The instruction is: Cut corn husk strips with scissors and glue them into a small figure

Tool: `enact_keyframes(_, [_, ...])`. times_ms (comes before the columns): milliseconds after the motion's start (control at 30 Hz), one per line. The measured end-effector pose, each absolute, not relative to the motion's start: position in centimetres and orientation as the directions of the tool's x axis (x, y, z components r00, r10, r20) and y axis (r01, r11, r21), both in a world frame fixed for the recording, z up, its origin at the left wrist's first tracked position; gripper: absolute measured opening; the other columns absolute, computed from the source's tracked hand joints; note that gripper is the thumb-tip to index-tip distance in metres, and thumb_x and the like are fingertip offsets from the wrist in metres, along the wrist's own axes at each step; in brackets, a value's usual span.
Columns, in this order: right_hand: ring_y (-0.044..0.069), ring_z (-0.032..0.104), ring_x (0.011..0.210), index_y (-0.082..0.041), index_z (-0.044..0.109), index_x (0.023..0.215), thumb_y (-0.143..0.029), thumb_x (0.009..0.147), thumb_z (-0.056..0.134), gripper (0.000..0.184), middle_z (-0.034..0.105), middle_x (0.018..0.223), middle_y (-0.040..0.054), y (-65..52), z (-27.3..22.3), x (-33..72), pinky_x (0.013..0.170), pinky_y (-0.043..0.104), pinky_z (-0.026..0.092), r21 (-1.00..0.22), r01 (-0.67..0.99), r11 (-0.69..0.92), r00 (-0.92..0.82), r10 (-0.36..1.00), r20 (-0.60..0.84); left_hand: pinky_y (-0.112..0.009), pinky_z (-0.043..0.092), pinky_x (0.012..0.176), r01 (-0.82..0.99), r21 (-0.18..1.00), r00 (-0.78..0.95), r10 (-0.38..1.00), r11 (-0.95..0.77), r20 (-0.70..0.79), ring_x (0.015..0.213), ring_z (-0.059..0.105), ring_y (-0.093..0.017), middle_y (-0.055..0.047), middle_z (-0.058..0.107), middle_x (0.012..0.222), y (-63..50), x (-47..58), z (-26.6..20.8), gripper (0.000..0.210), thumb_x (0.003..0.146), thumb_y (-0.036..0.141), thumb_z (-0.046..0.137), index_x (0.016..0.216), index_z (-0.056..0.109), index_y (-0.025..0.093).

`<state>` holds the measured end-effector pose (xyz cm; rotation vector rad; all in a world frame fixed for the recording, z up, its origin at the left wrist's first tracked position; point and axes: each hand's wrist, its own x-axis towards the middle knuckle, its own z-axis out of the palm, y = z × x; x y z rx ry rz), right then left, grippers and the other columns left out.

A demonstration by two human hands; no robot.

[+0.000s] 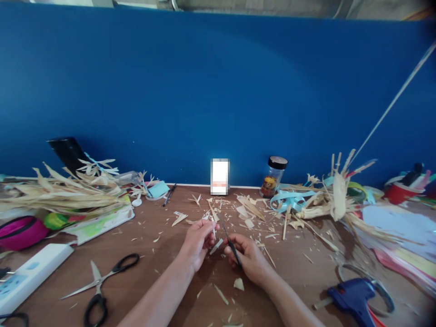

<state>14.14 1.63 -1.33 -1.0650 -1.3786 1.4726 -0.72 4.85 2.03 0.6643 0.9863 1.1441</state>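
My left hand (200,238) is closed in a pinch on a narrow, pale piece of dried corn husk (211,209), whose tip points up past the fingers. Close beside it, my right hand (247,256) grips dark-handled scissors (233,252). Their thin blades slant up and left, near the left fingertips. Whether the blades touch the husk I cannot tell. Cut husk scraps (250,206) lie scattered on the brown table (146,272) around both hands.
Open scissors (98,284) and a white power strip (37,272) lie at left, below piled husks (68,195). A lidded jar (273,177) and a lit, blurred-out screen (220,176) stand by the blue partition (218,91). A blue glue gun (354,295) lies at right.
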Motion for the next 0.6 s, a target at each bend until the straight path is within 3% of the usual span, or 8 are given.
enact_keyframes(267, [0.006, 0.036, 0.043, -0.016, 0.053, 0.087, -0.042, 0.072, 0.061, 0.031, 0.045, 0.051, -0.0068, 1.51, -0.58, 14.11, 0.042, 0.018, 0.031, -0.998, -0.02, -0.058, -0.287, 0.957, -0.05, -0.014, 0.05, 0.057, -0.532, 0.789, 0.088, 0.947, 0.308, -0.31, 0.058, 0.059, -0.007, -0.005, 0.064, 0.069, 5.25, -0.57, 2.0, 0.007, 0.069, 0.013, 0.065, 0.074, 0.062, 0.01])
enact_keyframes(433, [0.007, 0.036, 0.044, -0.017, 0.054, 0.088, -0.041, 0.074, 0.059, 0.029, 0.044, 0.052, -0.0066, 1.52, -0.95, 14.16, 0.043, 0.018, 0.031, -0.999, 0.005, -0.041, -0.301, 0.953, -0.04, -0.013, 0.05, 0.054, -0.549, 0.777, 0.065, 0.942, 0.31, -0.33, 0.055, 0.058, -0.006, -0.005, 0.064, 0.068, 5.28, -0.5, 1.87, 0.01, 0.068, 0.008, 0.065, 0.075, 0.059, 0.012])
enact_keyframes(600, [0.007, 0.036, 0.046, -0.017, 0.055, 0.088, -0.041, 0.075, 0.058, 0.028, 0.044, 0.053, -0.0061, 1.48, -1.11, 14.24, 0.043, 0.017, 0.03, -0.999, 0.051, -0.004, -0.307, 0.952, -0.02, -0.011, 0.045, 0.044, -0.505, 0.799, 0.066, 0.937, 0.327, -0.342, 0.047, 0.052, -0.004, -0.001, 0.058, 0.058, 5.14, -0.64, 1.93, 0.012, 0.065, 0.017, 0.069, 0.071, 0.061, 0.011])
